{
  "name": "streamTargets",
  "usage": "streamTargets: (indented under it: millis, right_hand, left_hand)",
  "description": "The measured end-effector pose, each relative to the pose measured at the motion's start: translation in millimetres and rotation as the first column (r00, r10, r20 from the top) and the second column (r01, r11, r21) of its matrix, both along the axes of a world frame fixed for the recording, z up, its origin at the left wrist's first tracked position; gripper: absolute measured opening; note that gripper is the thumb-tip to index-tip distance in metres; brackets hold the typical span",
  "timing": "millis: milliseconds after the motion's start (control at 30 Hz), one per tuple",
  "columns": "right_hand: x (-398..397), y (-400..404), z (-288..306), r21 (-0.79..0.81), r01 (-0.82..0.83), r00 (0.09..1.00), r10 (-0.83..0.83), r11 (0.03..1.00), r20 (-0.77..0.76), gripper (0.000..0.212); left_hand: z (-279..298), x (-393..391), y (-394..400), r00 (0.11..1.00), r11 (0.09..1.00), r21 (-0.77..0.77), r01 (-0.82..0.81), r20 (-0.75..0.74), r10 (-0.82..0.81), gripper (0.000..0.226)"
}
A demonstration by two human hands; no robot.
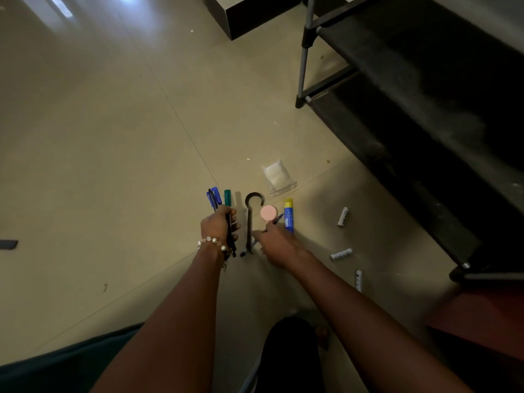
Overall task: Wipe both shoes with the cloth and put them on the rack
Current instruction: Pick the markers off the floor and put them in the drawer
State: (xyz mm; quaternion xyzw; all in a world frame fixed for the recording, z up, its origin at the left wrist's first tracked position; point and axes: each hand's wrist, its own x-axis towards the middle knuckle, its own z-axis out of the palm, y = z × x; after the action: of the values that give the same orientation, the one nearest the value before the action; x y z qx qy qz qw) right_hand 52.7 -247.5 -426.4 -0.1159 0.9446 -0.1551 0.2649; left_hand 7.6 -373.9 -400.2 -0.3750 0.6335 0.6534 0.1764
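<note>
Pens point(219, 198) are gripped in a bundle by the left hand point(217, 225); another pen point(274, 219) is pinched by the right hand point(279, 245). No shoes or cloth are seen; rack point(411, 89) stands on the right. Floor clutter is best cleared first
</note>
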Motion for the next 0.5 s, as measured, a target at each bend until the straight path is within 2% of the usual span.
streamTargets:
  millis: [100, 200, 300, 400, 500]
  right_hand:
    - [5, 1, 0, 0.083, -0.088, 0.994, 0.093, 0.993, -0.062, 0.032]
    - [3, 7, -2, 0.142, -0.054, 0.995, 0.065, 0.988, -0.072, 0.025]
    - [3, 8, -9, 0.167, 0.034, 0.999, -0.027, 0.985, -0.044, 0.029]
    - [2, 5, -8, 0.102, 0.285, 0.958, -0.28, 0.953, -0.06, 0.029]
    - [-2, 0, -8, 0.082, 0.507, 0.861, -0.499, 0.858, -0.1, 0.026]
  left_hand:
    - [-4, 1, 1, 0.999, 1.0, 0.015, 0.026, 0.02, -0.026, 0.02]
    - [-2, 2, 5, 0.999, 1.0, -0.001, 0.027, 0.026, -0.027, 0.021]
    - [-3, 5, 9, 0.999, 1.0, -0.013, 0.027, 0.04, -0.026, 0.021]
    - [-6, 9, 14, 0.999, 1.0, -0.005, 0.02, 0.047, -0.02, 0.018]
    - [-9, 12, 20, 0.999, 0.999, -0.028, 0.045, 0.014, -0.044, 0.022]
